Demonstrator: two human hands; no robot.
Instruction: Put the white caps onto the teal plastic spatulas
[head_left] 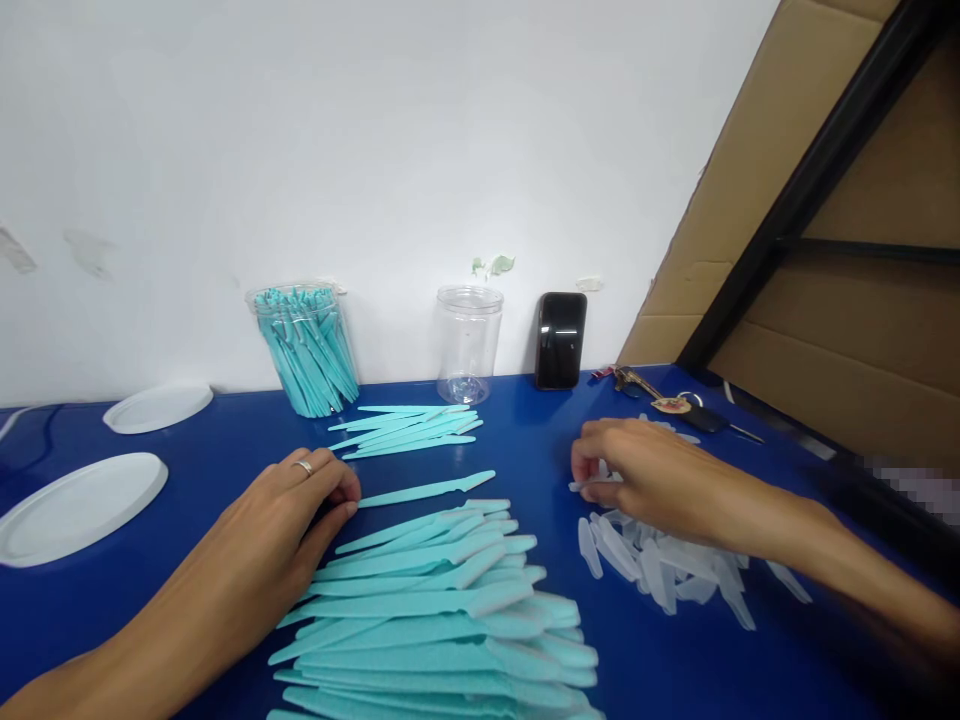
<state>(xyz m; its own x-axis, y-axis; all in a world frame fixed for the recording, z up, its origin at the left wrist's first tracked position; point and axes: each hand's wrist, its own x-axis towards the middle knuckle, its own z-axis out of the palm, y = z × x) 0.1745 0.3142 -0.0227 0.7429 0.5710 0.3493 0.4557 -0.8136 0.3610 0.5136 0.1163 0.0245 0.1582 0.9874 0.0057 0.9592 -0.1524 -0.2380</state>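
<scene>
My left hand pinches the end of one turquoise stick, which points right, just above a large pile of similar turquoise sticks. A smaller group of turquoise sticks lies behind it. My right hand has its fingers closed round a small translucent cap at the back of a heap of translucent caps. A clear jar packed with turquoise sticks leans at the back left. Another clear jar, with nothing in it, stands by the wall.
Two white lids lie on the blue table at the left. A black phone leans on the wall. Keys lie at the back right, near cardboard and a dark frame.
</scene>
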